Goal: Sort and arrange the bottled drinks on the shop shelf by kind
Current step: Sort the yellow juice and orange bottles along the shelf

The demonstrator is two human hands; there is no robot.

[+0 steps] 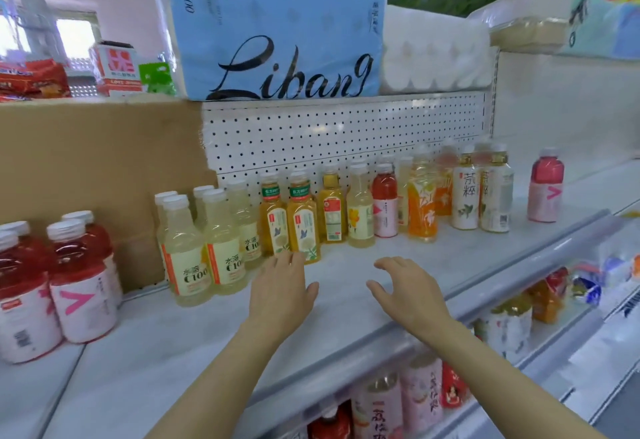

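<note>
Bottled drinks stand along the shop shelf (346, 286): red vitamin bottles (79, 279) at far left, pale C100 lemon bottles (194, 248) beside them, two yellow tea bottles (304, 220) just ahead of my left hand (280, 296). That hand hovers with fingers released, holding nothing. My right hand (408, 293) hangs loosely curled, also empty. A lone pink bottle (546, 186) stands well apart at right.

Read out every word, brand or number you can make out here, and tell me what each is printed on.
"Libang": blue tissue pack on the top shelf.
"18x2500": same pack, upper left corner, blurry.
"C100": pale yellow bottles.
Chinese characters on the tea bottles and red boxes: too blurred to be sure of.
</note>
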